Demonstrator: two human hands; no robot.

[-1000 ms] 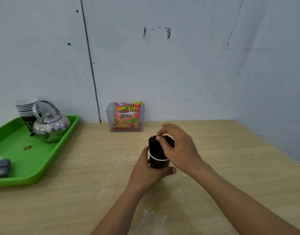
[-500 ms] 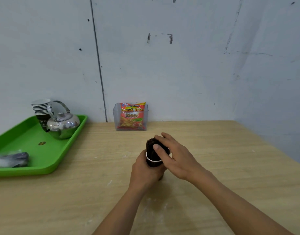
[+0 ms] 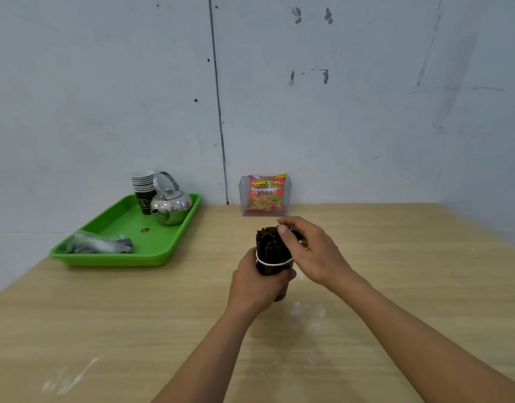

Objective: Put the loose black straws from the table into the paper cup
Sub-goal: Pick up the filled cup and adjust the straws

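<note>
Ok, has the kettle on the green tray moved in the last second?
No. The kettle sits in the far corner of the green tray beside the cup stack, as before.

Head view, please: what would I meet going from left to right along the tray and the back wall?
Plastic bag → stack of paper cups → kettle → snack packet.

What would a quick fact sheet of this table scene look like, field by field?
paper cup: upright on the table, packed with black straws
left hand: grips the paper cup's side
right hand: fingers curled over the straws' tops
loose straws on table: none visible
green tray: holds kettle, stacked cups, a plastic bag
back wall: snack packet in clear holder
</note>
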